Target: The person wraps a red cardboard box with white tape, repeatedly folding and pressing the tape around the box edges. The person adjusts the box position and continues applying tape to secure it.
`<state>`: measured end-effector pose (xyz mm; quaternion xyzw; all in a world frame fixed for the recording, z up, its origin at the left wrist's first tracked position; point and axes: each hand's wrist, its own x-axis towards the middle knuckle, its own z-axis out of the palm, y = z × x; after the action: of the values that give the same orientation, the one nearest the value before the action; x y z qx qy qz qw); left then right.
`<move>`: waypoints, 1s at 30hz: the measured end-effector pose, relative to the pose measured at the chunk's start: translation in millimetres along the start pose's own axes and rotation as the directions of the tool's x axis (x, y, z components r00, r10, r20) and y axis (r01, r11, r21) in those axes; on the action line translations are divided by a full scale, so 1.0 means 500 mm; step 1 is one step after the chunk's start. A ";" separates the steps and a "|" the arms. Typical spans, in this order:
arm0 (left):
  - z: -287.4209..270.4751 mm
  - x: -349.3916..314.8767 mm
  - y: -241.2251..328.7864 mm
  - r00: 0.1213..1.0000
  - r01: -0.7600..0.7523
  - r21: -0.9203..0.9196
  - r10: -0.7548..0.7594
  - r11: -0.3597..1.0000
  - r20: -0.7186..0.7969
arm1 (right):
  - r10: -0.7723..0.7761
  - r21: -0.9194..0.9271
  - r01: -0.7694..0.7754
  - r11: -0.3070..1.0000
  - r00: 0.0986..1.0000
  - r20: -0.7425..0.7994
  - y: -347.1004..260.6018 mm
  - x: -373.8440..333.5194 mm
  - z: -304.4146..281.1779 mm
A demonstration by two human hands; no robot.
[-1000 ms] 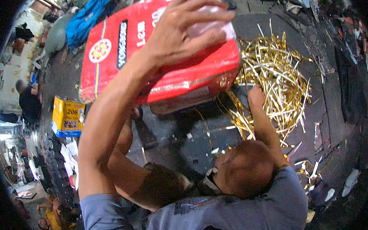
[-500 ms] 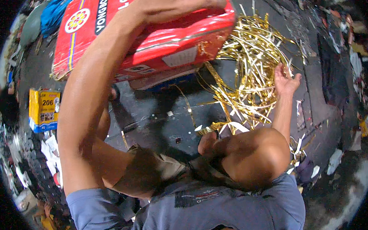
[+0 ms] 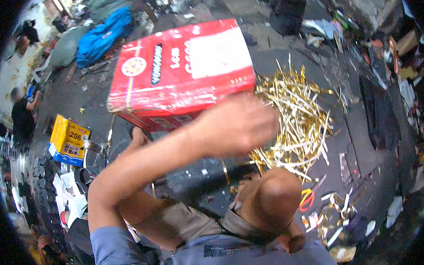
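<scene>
A large red printed carton [image 3: 171, 94], with a white patch on its upper face, stands beyond my knees on the dark floor. My left hand [image 3: 243, 127] is in front of its near right corner, off the carton's top and smeared by motion, so its fingers are unclear. Right of the carton lies a loose heap of shiny gold and white strips [image 3: 304, 113], close to my left hand's fingers. My right hand is out of sight; only a bit of skin, probably the right arm, shows below my right knee.
Scissors [image 3: 307, 200] with an orange and yellow handle lie right of my knee, near scattered strip scraps [image 3: 337, 211]. A small yellow and blue box [image 3: 69, 142] stands at left, white paper [image 3: 69, 192] below it. A blue sheet [image 3: 104, 38] lies far left; a person [image 3: 22, 115] is at the left edge.
My left hand has come off the red carton and moved down to the right. The carton appears lower and farther away. My right hand, open beside the strips before, has left the picture.
</scene>
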<state>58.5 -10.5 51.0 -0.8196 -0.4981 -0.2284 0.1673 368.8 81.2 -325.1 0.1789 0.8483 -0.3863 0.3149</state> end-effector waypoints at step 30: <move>-0.470 -0.394 -0.131 0.139 0.925 -0.378 -0.897 -0.034 0.420 | -0.510 0.159 0.628 0.762 0.733 -0.450 -0.576 -0.214 -0.791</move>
<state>-127.6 -244.7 144.8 -0.2973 -0.8202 -0.3956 -0.2870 133.8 194.8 102.3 0.0240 0.8368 -0.5465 -0.0219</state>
